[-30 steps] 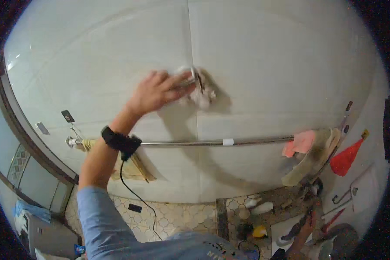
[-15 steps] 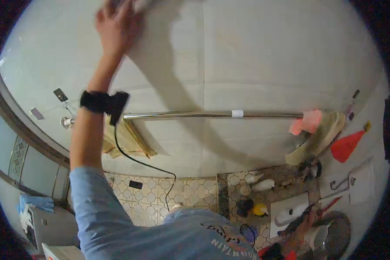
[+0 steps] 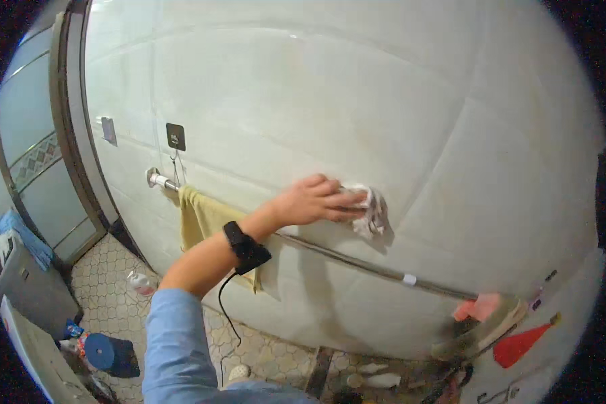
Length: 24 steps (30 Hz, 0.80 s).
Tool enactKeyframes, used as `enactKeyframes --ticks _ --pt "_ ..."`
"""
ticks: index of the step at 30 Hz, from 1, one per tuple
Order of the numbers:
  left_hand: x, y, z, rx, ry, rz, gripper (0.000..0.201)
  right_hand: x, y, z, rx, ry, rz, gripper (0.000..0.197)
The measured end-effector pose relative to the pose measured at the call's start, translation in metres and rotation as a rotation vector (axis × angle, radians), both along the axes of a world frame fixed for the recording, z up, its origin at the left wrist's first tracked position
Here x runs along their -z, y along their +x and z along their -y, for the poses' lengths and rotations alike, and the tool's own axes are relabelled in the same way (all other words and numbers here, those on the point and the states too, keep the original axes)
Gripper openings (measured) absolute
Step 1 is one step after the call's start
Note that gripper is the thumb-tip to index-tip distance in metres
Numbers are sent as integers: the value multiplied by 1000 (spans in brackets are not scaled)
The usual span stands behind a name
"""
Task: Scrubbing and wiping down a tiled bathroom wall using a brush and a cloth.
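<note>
pressing a bunched whitish cloth (image 3: 373, 221) to the wall (image 3: 269, 101), the left hand (image 3: 316, 200) grips it; i cannot tell the right grip.

A crumpled whitish cloth (image 3: 374, 217), shaded grey in its folds, is held against the pale, large-tiled wall (image 3: 283, 108) under the fingers of the left hand (image 3: 320, 202). It is bunched into an uneven wad, partly covered by the fingertips, with its loose, creased end left exposed to their right and below. It is placed above the metal rail (image 3: 343, 258), left of a slanting tile joint.
</note>
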<state>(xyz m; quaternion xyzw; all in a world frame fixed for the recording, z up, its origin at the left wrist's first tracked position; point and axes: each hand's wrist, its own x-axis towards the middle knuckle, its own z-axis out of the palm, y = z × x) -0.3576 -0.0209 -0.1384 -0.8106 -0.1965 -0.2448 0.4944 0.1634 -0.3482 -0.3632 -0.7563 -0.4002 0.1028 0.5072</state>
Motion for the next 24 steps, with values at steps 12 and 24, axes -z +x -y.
enactKeyframes --ticks 12,24 --pt "-87 -175 -9 -280 166 887 64 -16 -77 -45 23 -62 298 38" --pt "-62 -114 -16 -109 102 933 62 -78 -192 -94 -204 -87 16 38"
